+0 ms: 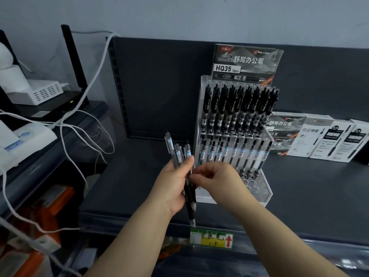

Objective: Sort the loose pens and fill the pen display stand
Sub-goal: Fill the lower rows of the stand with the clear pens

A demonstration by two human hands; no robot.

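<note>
Clear pen display stand on dark shelf, front holes empty at one o'clock of hands. Left hand clamped round pen bundle, long axes near upright. Right hand, nearer stand, fingertips pinched on one pen.

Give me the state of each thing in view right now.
Left hand: gripping a bundle of pens.
Right hand: fingertips pinching one pen in the bundle.
Bundle of pens: held upright.
Display stand: upper rows filled, front holes empty.
Pen boxes: closed, standing on the shelf.
</note>
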